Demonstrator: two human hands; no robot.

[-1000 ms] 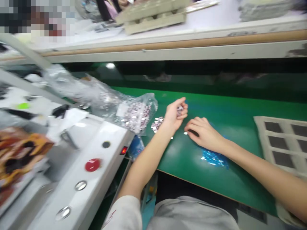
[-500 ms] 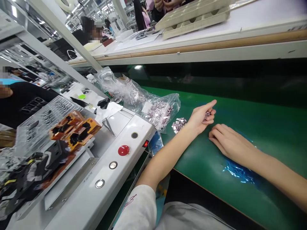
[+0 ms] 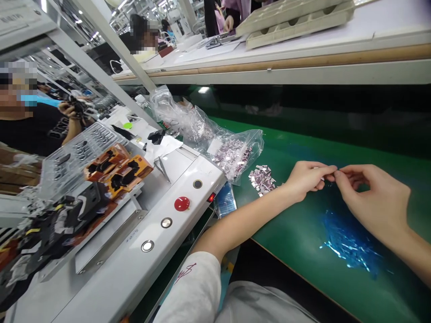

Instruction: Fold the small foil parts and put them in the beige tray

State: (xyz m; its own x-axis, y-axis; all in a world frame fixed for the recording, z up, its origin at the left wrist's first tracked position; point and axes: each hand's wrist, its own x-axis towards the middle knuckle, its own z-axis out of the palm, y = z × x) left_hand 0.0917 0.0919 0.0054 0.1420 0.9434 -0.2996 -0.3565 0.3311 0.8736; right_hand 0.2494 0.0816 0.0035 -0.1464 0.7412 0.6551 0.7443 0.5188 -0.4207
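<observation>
My left hand (image 3: 308,179) is closed over the green work surface, with small shiny pinkish-silver pieces partly visible under its curled fingers. Its thumb reaches out and meets the fingertips of my right hand (image 3: 375,195). The right thumb and index finger are pinched together there; whatever sits between them is too small to make out. Beside my left forearm lies a loose pile of the same small metallic pieces (image 3: 261,180). Below my right hand is a heap of shiny blue film strips (image 3: 350,246).
A clear plastic bag (image 3: 232,154) of similar pieces lies behind the pile. To the left stands a white machine with a red button (image 3: 182,203) and orange fixtures (image 3: 129,175). A white shelf (image 3: 286,72) holding beige trays (image 3: 299,27) spans the back. A co-worker (image 3: 30,130) is at far left.
My right hand has risen from beside the blue strips to meet my left fingertips. My left hand has moved slightly right and down, its thumb now against the right fingers. The view has shifted slightly.
</observation>
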